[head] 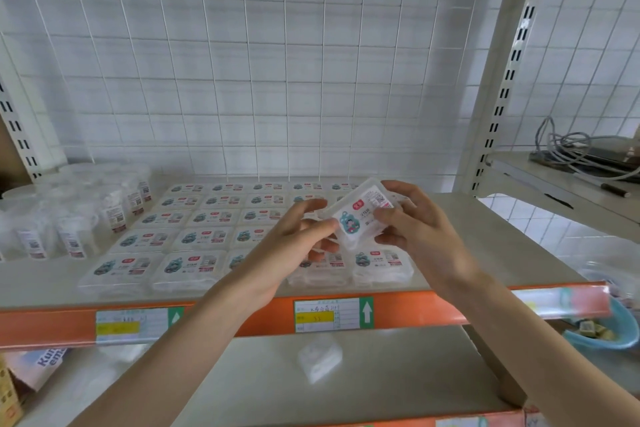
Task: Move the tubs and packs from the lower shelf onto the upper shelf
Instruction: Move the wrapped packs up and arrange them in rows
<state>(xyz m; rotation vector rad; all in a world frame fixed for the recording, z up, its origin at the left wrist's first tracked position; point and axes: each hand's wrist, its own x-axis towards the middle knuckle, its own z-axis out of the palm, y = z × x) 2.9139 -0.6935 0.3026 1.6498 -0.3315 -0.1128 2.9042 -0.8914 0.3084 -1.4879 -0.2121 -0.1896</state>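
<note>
- While both hands work above the upper shelf (485, 239), a clear pack (360, 215) with a cartoon label is pinched between them, tilted with the label toward the camera, probably so it can be turned to match the rows below.
- The right hand (419, 222) grips the pack's right end, thumb across the label and fingers behind; the left hand (304, 232) touches its left edge with fingertips half curled, steadying rather than carrying.
- Below them the grid of packs (194, 236) lies flat, labels up and all facing one way, edges just beside each other; that order looks like the reason for squaring the held pack first.
- A free place seems to lie near the front right of the grid, though the hands hide part of it.
- The tubs (69, 218) stand upright in a cluster at the left, apart from the flat packs.
- On the lower shelf (398, 374) one more pack (318, 357) lies blurred and skewed, not yet moved, so the job appears nearly done.
</note>
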